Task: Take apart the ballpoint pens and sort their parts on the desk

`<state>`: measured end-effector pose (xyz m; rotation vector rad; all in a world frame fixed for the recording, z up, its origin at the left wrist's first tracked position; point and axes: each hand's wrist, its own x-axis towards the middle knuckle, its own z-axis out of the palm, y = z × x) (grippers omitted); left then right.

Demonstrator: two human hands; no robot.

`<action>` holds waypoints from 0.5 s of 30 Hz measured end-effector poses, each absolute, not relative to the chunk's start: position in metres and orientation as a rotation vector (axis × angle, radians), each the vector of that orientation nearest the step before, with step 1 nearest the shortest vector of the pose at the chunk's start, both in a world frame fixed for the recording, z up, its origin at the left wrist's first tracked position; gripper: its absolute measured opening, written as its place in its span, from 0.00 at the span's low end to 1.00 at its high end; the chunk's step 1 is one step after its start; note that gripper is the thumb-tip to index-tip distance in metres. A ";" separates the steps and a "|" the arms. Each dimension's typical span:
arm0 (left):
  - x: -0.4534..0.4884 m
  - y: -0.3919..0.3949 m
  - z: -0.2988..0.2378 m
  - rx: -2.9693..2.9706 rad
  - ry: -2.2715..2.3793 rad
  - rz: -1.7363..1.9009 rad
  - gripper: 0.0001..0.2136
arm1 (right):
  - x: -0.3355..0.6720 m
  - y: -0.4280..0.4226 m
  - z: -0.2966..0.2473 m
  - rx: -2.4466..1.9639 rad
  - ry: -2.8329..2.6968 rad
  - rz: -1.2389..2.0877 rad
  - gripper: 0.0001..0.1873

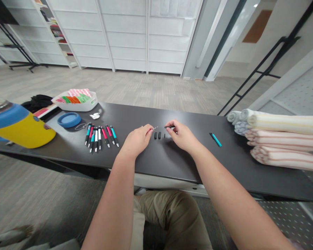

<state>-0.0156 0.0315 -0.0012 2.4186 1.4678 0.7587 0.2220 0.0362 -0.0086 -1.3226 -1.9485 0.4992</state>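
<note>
Over the middle of the dark table, my left hand point(141, 136) pinches a thin pen part point(155, 128) whose fine tip points right. A little red shows at its fingertips; the rest of the part is hidden by the fingers. Across a small gap, my right hand point(181, 133) is closed on a slender black pen part point(169, 126), held level and pointing left. On the table between the hands lie two short black pieces point(159, 135) side by side and a smaller, thinner black piece point(164, 135). To the right is a teal pen piece point(215, 139) with a black end.
Several teal, red and white click pens point(96, 137) lie at left. Beyond them are a blue round lid point(69, 119), a crumpled white scrap point(95, 116) and a white tray point(90, 104) of colourful packets. A yellow-blue flask point(23, 126) stands far left; rolled towels point(284, 139) are stacked right.
</note>
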 end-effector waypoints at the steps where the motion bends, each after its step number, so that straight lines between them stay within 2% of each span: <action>1: -0.016 0.032 -0.001 2.381 1.486 0.782 0.11 | 0.222 0.036 -0.009 -1.330 -1.939 0.489 0.11; 10: -0.025 0.041 -0.004 2.054 1.539 1.115 0.11 | 0.209 0.035 -0.014 -1.257 -2.015 0.569 0.15; 15: -0.029 0.045 -0.006 1.918 1.575 1.174 0.11 | 0.199 0.036 -0.017 -1.143 -2.152 0.299 0.10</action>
